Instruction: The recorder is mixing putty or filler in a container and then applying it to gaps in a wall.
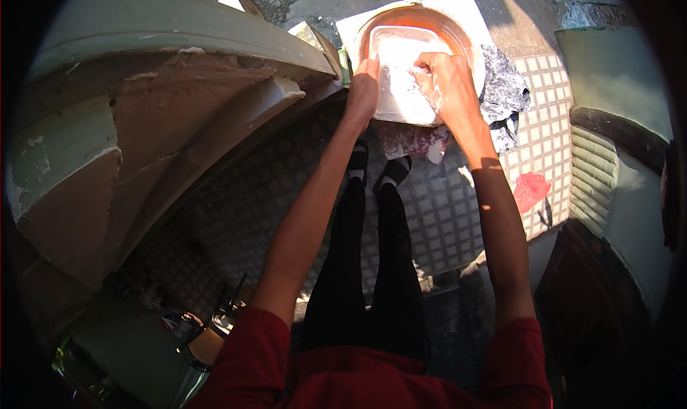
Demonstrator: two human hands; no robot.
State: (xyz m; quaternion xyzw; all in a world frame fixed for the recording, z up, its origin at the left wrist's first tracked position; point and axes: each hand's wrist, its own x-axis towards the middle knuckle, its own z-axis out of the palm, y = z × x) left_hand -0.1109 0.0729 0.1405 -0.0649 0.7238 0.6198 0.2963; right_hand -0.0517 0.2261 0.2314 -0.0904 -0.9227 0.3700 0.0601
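Note:
A white rectangular plastic tub (405, 32) is in front of me, bright with glare and with whitish stuff inside. It sits over a round orange-brown basin (456, 31). My left hand (363, 93) is closed on the tub's left edge, fingers mostly hidden behind the rim. Over the tub's right side is my right hand (449, 87), its fingers curled together and smeared with white. Whatever those fingers may hold is too small and overexposed to make out.
Beneath the basin lies a pale square board (469, 10). Crumpled grey-and-white cloth (503, 87) is beside it on the tiled floor (540, 98). A red plastic bag (531, 191) lies to the right. A broken, pale green curved structure (193, 22) rises on the left.

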